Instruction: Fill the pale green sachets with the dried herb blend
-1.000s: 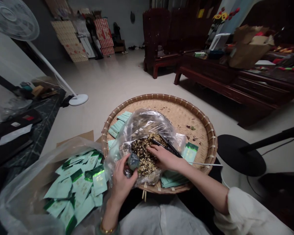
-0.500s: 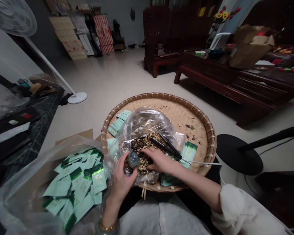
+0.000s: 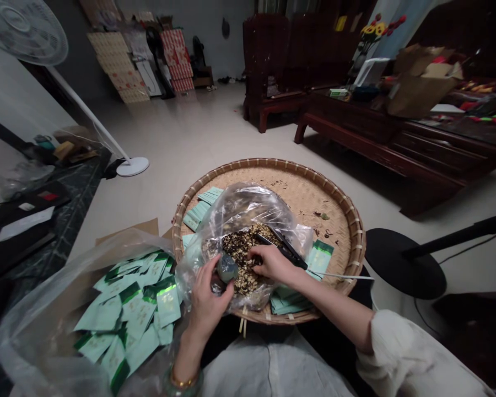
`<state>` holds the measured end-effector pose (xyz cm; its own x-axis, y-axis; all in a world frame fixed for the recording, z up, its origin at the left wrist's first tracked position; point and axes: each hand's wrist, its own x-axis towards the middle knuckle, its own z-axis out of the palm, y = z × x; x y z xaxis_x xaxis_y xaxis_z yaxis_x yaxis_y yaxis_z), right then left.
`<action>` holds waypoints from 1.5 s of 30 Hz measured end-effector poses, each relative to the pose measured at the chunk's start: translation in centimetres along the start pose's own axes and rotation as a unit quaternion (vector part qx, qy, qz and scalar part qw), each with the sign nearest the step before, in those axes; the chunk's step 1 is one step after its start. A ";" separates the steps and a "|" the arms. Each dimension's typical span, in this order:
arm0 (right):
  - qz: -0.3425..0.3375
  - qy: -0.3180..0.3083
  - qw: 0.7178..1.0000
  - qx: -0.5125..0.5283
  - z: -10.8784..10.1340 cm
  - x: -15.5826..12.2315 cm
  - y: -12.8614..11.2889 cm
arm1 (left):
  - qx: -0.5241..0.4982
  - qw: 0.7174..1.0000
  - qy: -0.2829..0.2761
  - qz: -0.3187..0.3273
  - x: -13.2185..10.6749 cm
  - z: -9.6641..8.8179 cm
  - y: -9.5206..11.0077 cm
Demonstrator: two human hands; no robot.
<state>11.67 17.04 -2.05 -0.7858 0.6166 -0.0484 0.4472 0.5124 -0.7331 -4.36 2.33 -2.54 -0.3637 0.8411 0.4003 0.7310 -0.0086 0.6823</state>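
Observation:
My left hand curls its thumb and fingers round a small sachet, whose rounded blue-grey mouth faces up. Just right of it, my right hand is closed in a pinch over a loose dried herb mix of dark and cream bits. What lies between those fingertips is too small to make out clearly. The mix fills a clear plastic bag with its mouth spread toward me. Black-handled tongs or scissors lie across the bag, behind my right hand.
A round woven bamboo tray carries the bag and stacks of flat green sachets. To the left, a large plastic bag holds many filled green packets. A fan base and a dark wooden table stand beyond.
My right hand has drawn its spread fingers together into a pinch and lifted slightly from the herb mix. My left hand keeps its hold on the sachet.

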 end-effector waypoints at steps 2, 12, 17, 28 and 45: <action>0.011 0.019 0.999 0.040 -0.9 0.0 0.4 | 0.005 1.000 -0.003 0.010 0.2 0.0 0.2; 0.030 -0.046 0.953 0.297 -7.4 -1.4 -2.1 | 0.033 0.998 -0.010 0.058 1.5 1.0 1.5; -0.006 -0.140 0.958 0.252 -9.8 -1.3 -4.2 | 0.034 0.997 -0.035 0.065 2.1 1.4 2.5; -0.091 -0.106 0.989 -0.050 -9.9 0.0 -6.5 | 0.014 0.997 -0.045 0.066 2.1 2.0 2.9; -0.117 -0.003 0.992 -0.042 -8.2 -1.1 -6.9 | 0.005 0.999 -0.017 0.039 1.8 2.8 2.5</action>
<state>12.99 17.72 8.63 -0.8749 0.4712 0.1119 0.2861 0.6893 -0.6656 -1.58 5.30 -1.84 -0.2859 0.8558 0.4311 0.7627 -0.0692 0.6431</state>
